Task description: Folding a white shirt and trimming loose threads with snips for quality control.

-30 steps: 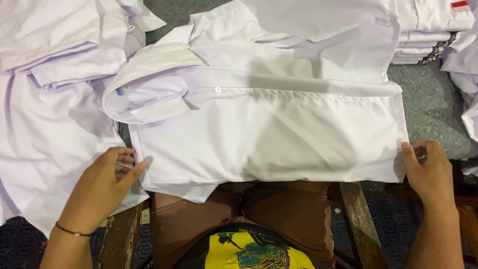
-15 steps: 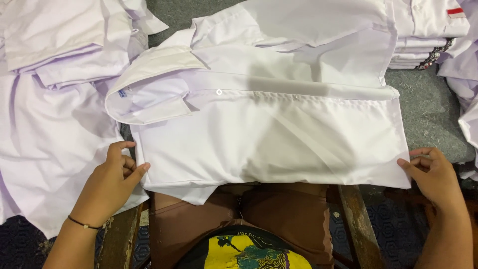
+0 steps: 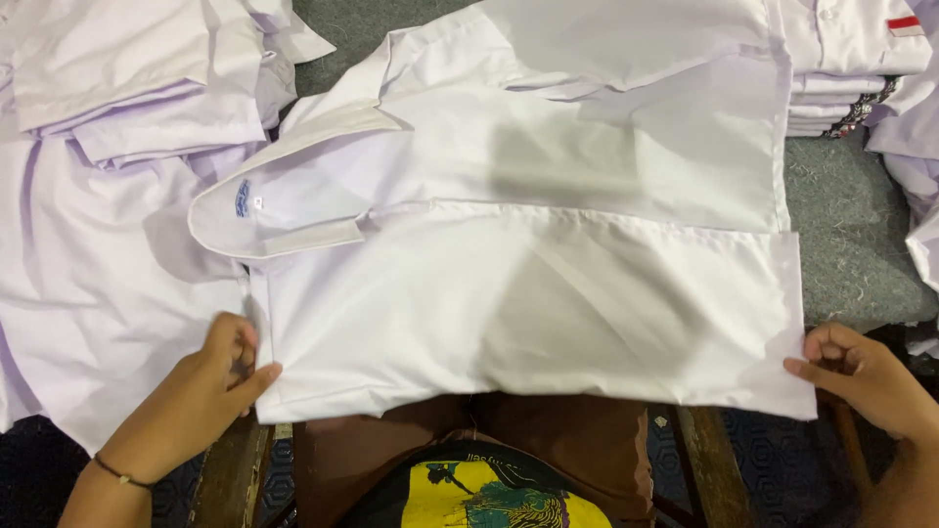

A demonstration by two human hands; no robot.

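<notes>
Shirt [image 3: 528,293] edges pinched — both hands' fingers [image 3: 256,370] curled.

White shirts heaped left [image 3: 98,244]; folded stack top right [image 3: 851,78]; grey carpet [image 3: 851,244].

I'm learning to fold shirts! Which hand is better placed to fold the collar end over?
Probably the left hand. Its fingers pinch the white shirt at the shoulder edge, just below the collar. The right hand is at the hem end, far from the collar.
</notes>
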